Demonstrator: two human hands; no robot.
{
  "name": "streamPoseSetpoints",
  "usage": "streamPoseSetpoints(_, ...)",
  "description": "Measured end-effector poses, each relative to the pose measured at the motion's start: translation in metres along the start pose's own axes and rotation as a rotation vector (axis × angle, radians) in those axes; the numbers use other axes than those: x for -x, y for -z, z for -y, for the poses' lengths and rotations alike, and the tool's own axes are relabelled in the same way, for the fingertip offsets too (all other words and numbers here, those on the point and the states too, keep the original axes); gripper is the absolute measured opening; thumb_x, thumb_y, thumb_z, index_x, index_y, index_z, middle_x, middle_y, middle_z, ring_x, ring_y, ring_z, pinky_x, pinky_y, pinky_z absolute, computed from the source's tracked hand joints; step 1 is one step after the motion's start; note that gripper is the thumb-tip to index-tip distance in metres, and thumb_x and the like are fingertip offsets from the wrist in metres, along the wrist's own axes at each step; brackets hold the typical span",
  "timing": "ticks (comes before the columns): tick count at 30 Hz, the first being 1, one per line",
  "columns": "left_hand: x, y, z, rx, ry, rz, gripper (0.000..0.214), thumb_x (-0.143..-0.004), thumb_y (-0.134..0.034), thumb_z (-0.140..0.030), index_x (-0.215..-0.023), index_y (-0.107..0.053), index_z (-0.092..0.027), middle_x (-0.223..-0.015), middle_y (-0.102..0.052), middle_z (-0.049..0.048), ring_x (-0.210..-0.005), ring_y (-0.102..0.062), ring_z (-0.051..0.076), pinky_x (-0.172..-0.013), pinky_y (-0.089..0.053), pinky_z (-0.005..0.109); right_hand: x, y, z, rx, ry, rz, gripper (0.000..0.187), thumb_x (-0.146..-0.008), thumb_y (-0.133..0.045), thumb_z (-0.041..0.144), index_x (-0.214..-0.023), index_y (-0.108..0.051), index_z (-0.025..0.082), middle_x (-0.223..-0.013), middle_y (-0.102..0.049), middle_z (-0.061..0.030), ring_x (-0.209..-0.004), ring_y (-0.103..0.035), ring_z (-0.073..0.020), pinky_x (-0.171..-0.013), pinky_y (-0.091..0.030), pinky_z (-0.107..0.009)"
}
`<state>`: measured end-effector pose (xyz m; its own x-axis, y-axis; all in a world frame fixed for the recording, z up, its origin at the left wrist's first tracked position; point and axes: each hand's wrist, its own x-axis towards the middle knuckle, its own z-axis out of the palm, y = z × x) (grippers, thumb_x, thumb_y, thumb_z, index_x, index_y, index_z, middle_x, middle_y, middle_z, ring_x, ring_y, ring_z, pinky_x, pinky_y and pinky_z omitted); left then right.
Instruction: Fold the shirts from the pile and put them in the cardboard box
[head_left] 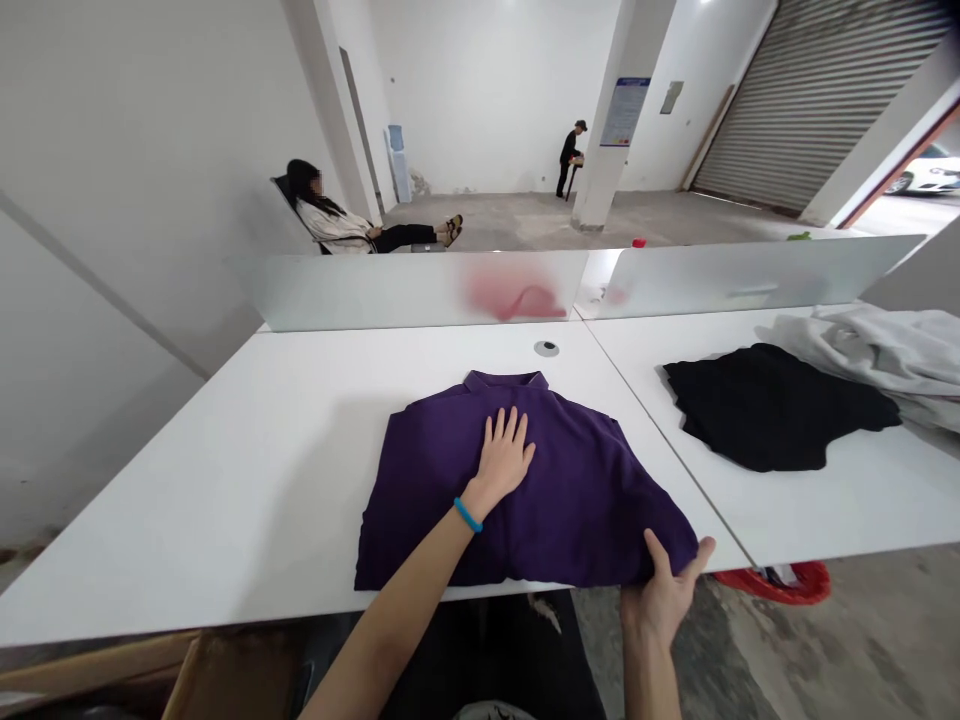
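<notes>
A dark purple collared shirt [577, 480] lies spread on the white table, its collar at the far side and its lower edge along the table's front edge. Flat on the shirt's upper middle rests my left hand [506, 455], fingers spread, with a blue band at the wrist. My right hand [667, 590] is at the shirt's lower right corner, over the front edge of the table. Its fingers close on the purple cloth there, and some of them are hidden.
On the right lie a folded black garment [780, 410] and a crumpled light grey cloth [892, 345]. A frosted divider [375, 290] runs along the back of the white table [247, 470]. Below the right front edge is a red-rimmed bin [806, 585]. Two people are beyond.
</notes>
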<state>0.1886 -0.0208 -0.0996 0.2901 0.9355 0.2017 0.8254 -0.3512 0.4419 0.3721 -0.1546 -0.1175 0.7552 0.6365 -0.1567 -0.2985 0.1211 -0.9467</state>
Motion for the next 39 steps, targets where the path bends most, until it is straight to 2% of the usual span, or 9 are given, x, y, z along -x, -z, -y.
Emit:
streamPoseSetpoints(4, 0.017, -0.007, 0.007, 0.086, 0.055, 0.044, 0.058, -0.094, -0.035, -0.042, -0.142, -0.037, -0.009, -0.154, -0.025, 0.0169, -0.144, -0.010, 0.033, -0.116, -0.004, 0.055, -0.004, -0.012, -0.003, 0.080, 0.068, 0.038, 0.093, -0.079, -0.062, 0.040, -0.151, -0.005, 0.031, -0.151, -0.032, -0.0051, -0.131, -0.043, -0.0212, -0.101, -0.046, -0.043)
streamPoseSetpoints(9, 0.009, 0.009, 0.012, 0.324, 0.131, 0.083, 0.062, -0.095, -0.023, -0.050, -0.141, -0.041, -0.012, -0.150, -0.036, 0.0137, -0.142, -0.023, 0.027, -0.117, -0.014, 0.048, 0.015, -0.073, 0.030, 0.069, 0.231, 0.214, 0.077, -0.087, -0.050, 0.035, -0.151, -0.009, 0.026, -0.152, -0.031, -0.0072, -0.137, -0.035, -0.0217, -0.112, -0.030, -0.048)
streamPoseSetpoints(14, 0.053, 0.082, 0.053, 0.619, 0.229, 0.045, 0.082, -0.088, 0.020, -0.050, -0.147, -0.028, -0.018, -0.142, -0.049, 0.0104, -0.122, -0.054, 0.019, -0.095, -0.049, 0.038, 0.074, -0.145, 0.050, 0.325, 0.660, 0.878, 0.059, -0.089, -0.034, 0.013, -0.146, -0.032, 0.025, -0.153, -0.028, -0.0035, -0.142, -0.024, -0.0209, -0.116, -0.022, -0.048)
streamPoseSetpoints(18, 0.133, 0.135, 0.100, 1.060, 0.606, -0.175, 0.090, -0.084, 0.002, -0.071, -0.145, -0.031, -0.013, -0.143, -0.047, 0.0134, -0.117, -0.058, 0.025, -0.089, -0.053, 0.037, 0.139, -0.166, 0.016, 0.627, 0.942, 1.519, 0.067, -0.084, -0.035, 0.002, -0.147, -0.031, 0.023, -0.155, -0.025, -0.0072, -0.143, -0.018, -0.0265, -0.113, -0.027, -0.052)
streamPoseSetpoints(22, 0.180, 0.138, 0.120, 0.902, 0.846, -0.316, 0.076, -0.087, -0.026, -0.063, -0.140, -0.035, -0.010, -0.136, -0.053, 0.0180, -0.115, -0.059, 0.024, -0.088, -0.052, 0.034, 0.183, -0.152, -0.020, 0.751, 1.113, 1.780, 0.054, -0.091, -0.048, 0.017, -0.144, -0.036, 0.017, -0.148, -0.038, -0.0143, -0.137, -0.031, -0.0338, -0.107, -0.034, -0.055)
streamPoseSetpoints(26, 0.182, 0.113, 0.113, 0.594, 0.857, -0.309, 0.075, -0.077, -0.053, -0.057, -0.134, -0.039, -0.009, -0.123, -0.061, 0.0190, -0.113, -0.060, 0.027, -0.091, -0.049, 0.038, 0.173, -0.129, -0.016, 0.594, 1.032, 1.674, 0.038, -0.093, -0.045, 0.019, -0.130, -0.052, 0.022, -0.136, -0.053, -0.0067, -0.131, -0.042, -0.0236, -0.109, -0.037, -0.045)
streamPoseSetpoints(31, 0.174, 0.098, 0.085, 0.205, 0.766, -0.147, 0.062, -0.080, -0.050, -0.056, -0.127, -0.047, -0.014, -0.123, -0.062, 0.0169, -0.114, -0.058, 0.033, -0.093, -0.044, 0.043, 0.106, -0.100, -0.005, 0.646, 0.794, 0.975, 0.032, -0.095, -0.039, 0.025, -0.118, -0.060, 0.023, -0.116, -0.061, -0.0119, -0.111, -0.055, -0.0257, -0.096, -0.045, -0.049)
streamPoseSetpoints(33, 0.173, 0.099, 0.077, 0.160, 0.777, -0.056, 0.056, -0.082, -0.047, -0.055, -0.121, -0.050, -0.014, -0.114, -0.065, 0.0179, -0.105, -0.062, 0.035, -0.085, -0.047, 0.043, 0.082, -0.088, -0.009, 0.766, 0.672, 0.802, 0.037, -0.094, -0.040, 0.037, -0.123, -0.057, 0.021, -0.113, -0.059, -0.0145, -0.102, -0.058, -0.0283, -0.088, -0.049, -0.049)
streamPoseSetpoints(39, 0.189, 0.103, 0.073, 0.429, 0.754, -0.193, 0.044, -0.078, -0.053, -0.048, -0.110, -0.051, -0.017, -0.112, -0.066, 0.0136, -0.105, -0.062, 0.029, -0.090, -0.047, 0.040, 0.067, -0.057, -0.018, 0.771, 0.296, 1.083, 0.055, -0.093, -0.040, 0.049, -0.141, -0.038, 0.022, -0.106, -0.063, -0.0093, -0.078, -0.064, -0.0206, -0.076, -0.055, -0.039)
